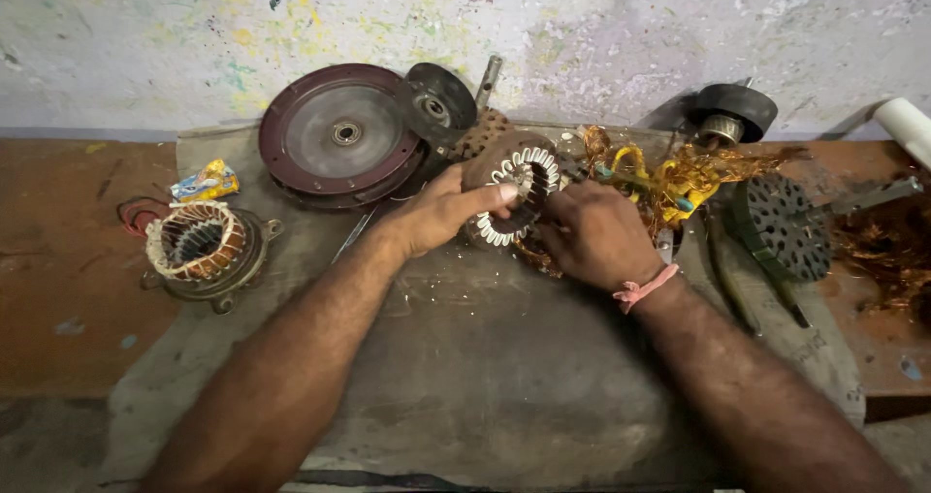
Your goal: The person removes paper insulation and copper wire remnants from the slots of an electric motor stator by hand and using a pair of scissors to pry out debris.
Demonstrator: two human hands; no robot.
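While the stator stands tilted on edge at the middle of the cloth, near the wall, both hands grip it from opposite sides. Its white-lined slots face the camera, and it seems best held steady against the cloth so that it cannot roll. The left hand lies along its left rim, index finger stretched across the front face and thumb underneath, pinching the ring. The right hand is curled at its right edge; its fingertips are hidden, so I cannot tell what they pinch. Just behind lies a tangle of copper wire. Left of it rests a maroon cover, and well apart a wound stator.
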